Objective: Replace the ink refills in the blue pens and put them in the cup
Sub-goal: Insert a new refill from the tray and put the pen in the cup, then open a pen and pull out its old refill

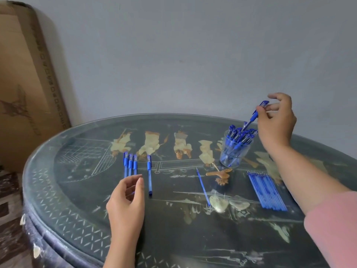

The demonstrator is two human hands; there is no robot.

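Note:
A clear cup [232, 151] full of several blue pens stands at the table's far right. My right hand [276, 124] pinches the capped top of one blue pen [254, 116] that leans tip-down into the cup. Several blue pens [129, 165] lie side by side left of centre, with one more pen [149, 174] just right of them. My left hand [126, 202] hovers over the near ends of those pens, fingers loosely curled and holding nothing. A single refill [202, 187] lies mid-table. A row of several blue refills [266, 190] lies under my right forearm.
The round dark table [81, 192] has a glass top with inlaid figures; its curved edge runs along the left and front. A large cardboard box [25, 84] leans against the wall behind the table's left side. The grey wall stands close behind the table.

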